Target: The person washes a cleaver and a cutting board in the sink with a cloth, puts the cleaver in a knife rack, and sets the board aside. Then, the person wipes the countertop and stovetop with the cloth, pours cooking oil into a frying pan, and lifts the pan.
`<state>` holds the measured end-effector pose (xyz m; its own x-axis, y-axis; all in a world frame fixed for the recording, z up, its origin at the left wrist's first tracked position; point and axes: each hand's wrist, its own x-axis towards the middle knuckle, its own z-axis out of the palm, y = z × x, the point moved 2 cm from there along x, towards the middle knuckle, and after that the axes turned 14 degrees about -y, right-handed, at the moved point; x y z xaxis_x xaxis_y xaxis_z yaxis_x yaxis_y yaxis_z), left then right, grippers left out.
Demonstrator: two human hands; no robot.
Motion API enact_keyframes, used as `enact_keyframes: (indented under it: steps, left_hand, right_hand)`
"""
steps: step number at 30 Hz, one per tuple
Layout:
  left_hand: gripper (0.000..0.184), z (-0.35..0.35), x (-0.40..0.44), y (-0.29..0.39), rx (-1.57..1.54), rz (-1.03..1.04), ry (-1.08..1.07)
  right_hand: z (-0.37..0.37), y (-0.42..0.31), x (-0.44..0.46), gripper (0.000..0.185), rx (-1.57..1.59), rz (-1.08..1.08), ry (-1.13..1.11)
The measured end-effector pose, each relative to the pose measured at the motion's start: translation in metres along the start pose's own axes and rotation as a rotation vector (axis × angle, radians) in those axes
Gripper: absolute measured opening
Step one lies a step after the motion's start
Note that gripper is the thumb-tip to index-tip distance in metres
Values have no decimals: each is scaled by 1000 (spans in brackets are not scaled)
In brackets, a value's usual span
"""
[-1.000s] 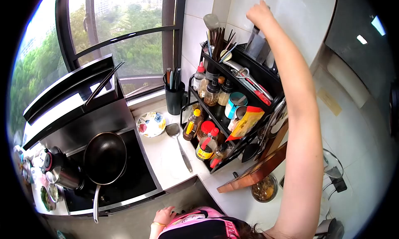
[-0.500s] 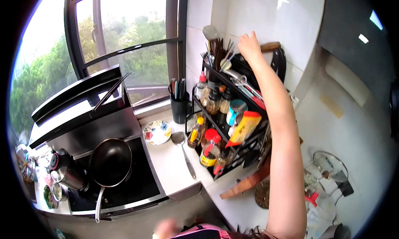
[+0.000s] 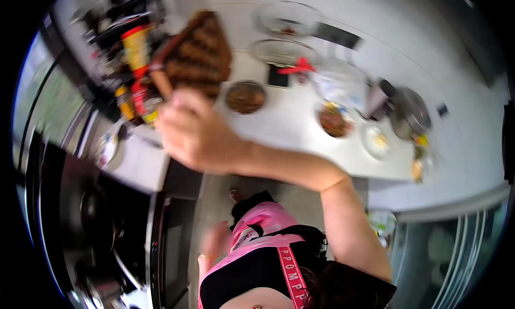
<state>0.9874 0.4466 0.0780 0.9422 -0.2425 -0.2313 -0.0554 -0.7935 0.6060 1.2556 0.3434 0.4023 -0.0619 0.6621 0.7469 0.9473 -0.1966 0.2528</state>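
My right hand (image 3: 196, 132) is raised in front of the counter's left part, its fingers curled in. Whatever it may hold is lost in blur and against the brown board behind. That brown wooden board (image 3: 201, 56), with dark stripes across its face, stands just above the hand in view. Left of the board are blurred bottles and a yellow-and-red packet (image 3: 135, 48) on the black rack. Low by my pink apron (image 3: 263, 220), my left hand (image 3: 216, 238) is smeared by motion, and its fingers do not show clearly.
On the white counter (image 3: 284, 126) are a bowl of brown food (image 3: 245, 97), a bowl of mixed food (image 3: 335, 120), a plate with something pale (image 3: 378, 141) and a grey pot (image 3: 410, 113). Glass lids (image 3: 287, 19) lean on the wall. A wok (image 3: 96, 215) sits on the stove at left.
My view has swung right and down to the counter. My right hand has come away from the top of the rack, down and closer to me. The left hand stays low.
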Motion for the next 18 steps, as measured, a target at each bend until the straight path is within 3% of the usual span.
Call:
enact_keyframes:
  steps: [1,3,5,7,8,9,11,12,13,15,18]
  left_hand:
    - [32,6,16,17,0,67,-54]
    - [30,9,44,45,337,80,-276]
    - [27,19,74,68,611,199,-443]
    - [28,23,111,100,357,112,-686]
    - [26,37,118,83,446,501,-473]
    - [26,35,129,89,465,547,-540]
    - [26,32,160,123,358,621,-515]
    - [27,32,175,150,209,463,-650]
    - [27,40,189,167,227,480,-693]
    - [34,67,215,196,306,299,-838]
    - [27,127,237,257,340,467,-764]
  right_hand:
    - [-1,-15,-43,10,105,74,-50]
    - [-5,-32,-131,15,345,353,-296]
    - [-18,-38,-222,21,340,597,-424]
    - [-37,-45,-314,15,359,888,-567]
    - [-51,-51,-358,12,356,1023,-592]
    - [-68,-60,-401,9,357,1160,-615]
    - [-104,-87,-487,9,295,1515,-521]
    - [-122,-104,-537,11,264,1669,-536]
    - [-138,-127,-588,12,234,1824,-550]
    - [-165,-179,-692,17,279,2061,-488]
    - [-230,-237,-814,13,395,2312,-338]
